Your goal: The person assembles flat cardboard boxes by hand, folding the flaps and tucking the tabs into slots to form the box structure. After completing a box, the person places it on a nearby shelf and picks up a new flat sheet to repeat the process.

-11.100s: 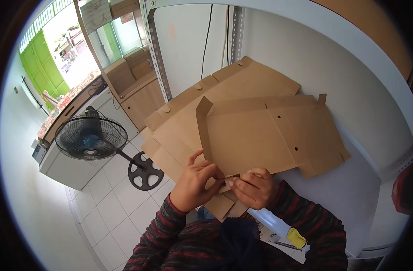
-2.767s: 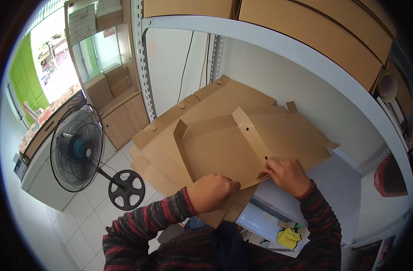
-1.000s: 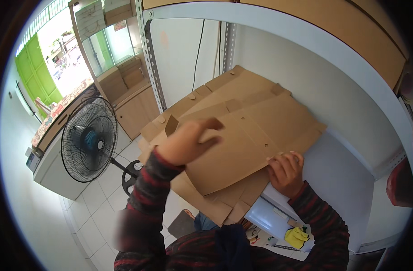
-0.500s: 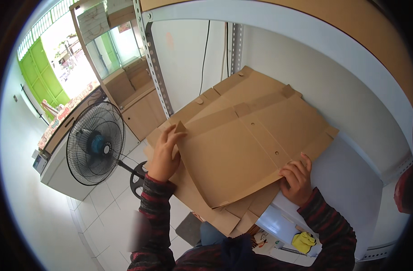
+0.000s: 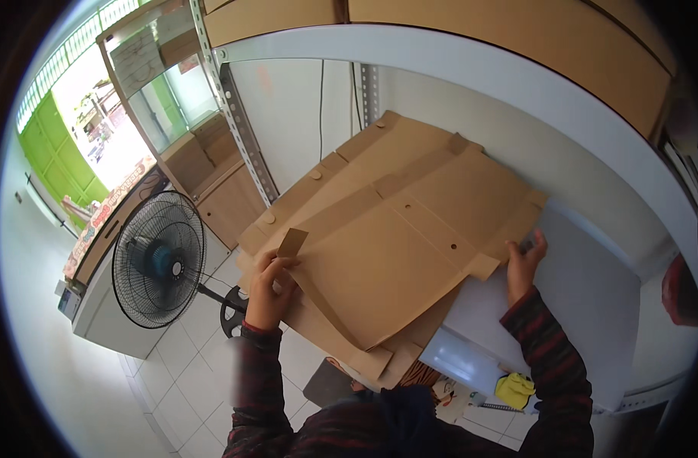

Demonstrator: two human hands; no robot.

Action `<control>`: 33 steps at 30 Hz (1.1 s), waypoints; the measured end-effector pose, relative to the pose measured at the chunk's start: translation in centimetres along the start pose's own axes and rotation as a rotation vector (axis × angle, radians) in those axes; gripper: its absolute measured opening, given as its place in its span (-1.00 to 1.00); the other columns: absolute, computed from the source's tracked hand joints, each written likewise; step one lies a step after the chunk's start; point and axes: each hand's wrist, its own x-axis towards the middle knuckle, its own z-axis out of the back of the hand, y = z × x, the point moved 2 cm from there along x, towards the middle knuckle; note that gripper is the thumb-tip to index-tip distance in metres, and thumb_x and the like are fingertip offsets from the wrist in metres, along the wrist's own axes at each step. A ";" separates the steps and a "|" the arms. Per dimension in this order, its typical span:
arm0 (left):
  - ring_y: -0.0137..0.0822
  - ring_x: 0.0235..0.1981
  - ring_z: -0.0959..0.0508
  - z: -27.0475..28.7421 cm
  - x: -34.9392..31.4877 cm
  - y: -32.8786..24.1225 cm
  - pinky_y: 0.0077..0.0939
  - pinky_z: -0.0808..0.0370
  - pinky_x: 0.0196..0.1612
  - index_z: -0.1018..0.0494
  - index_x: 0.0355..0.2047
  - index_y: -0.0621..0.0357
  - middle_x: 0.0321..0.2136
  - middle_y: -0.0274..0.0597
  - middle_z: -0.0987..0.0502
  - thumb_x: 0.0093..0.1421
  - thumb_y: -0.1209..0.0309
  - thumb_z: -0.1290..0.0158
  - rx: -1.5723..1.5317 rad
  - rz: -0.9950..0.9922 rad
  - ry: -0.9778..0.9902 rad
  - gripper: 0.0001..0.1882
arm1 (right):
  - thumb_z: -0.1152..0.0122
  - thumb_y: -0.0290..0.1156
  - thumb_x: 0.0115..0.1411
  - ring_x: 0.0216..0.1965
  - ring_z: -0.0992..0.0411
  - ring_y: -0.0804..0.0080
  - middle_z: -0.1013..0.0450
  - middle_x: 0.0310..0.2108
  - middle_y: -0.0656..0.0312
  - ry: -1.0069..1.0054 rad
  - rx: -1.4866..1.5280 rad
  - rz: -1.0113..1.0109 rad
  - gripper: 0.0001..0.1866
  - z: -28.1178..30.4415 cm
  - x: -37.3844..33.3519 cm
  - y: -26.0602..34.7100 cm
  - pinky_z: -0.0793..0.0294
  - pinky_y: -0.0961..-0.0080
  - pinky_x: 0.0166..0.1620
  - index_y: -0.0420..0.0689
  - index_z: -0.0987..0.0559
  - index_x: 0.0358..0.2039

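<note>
A flat, creased brown cardboard box blank [image 5: 387, 259] lies on top of more flat cardboard [image 5: 356, 156], its left side flap standing up. My left hand [image 5: 271, 294] has its fingers curled round that raised flap near the left corner. At the blank's right edge is my right hand [image 5: 526, 263], its thumb over the cardboard's edge and the fingers spread apart from it, outside the edge. A small front tab [image 5: 482, 266] sticks out beside this hand. Two round holes show in the blank's middle strip.
A black standing fan [image 5: 162, 259] is on the tiled floor to the left. Overhead runs a white shelf beam [image 5: 440, 47] with brown boxes [image 5: 517, 46] above it. A grey-white surface [image 5: 585, 305] extends right of the cardboard. A yellow cloth [image 5: 514, 390] lies low at the right.
My right hand has moved from the blank's front edge up and right to its right edge, its fingers opening. The left flap and front tab stand out more. The whole view has shifted.
</note>
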 end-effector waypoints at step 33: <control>-0.02 -0.04 -0.47 2.6 9.5 3.2 -0.26 -0.44 0.00 -0.31 0.10 0.15 -0.06 0.02 -0.42 0.00 0.56 -0.17 -0.087 -0.408 0.502 -0.40 | -0.12 -0.02 0.26 -0.20 -0.42 0.47 -0.44 -0.16 0.19 -0.063 -0.289 0.013 -0.34 4.8 -8.4 7.0 -0.39 0.49 -0.08 -0.16 -0.27 0.23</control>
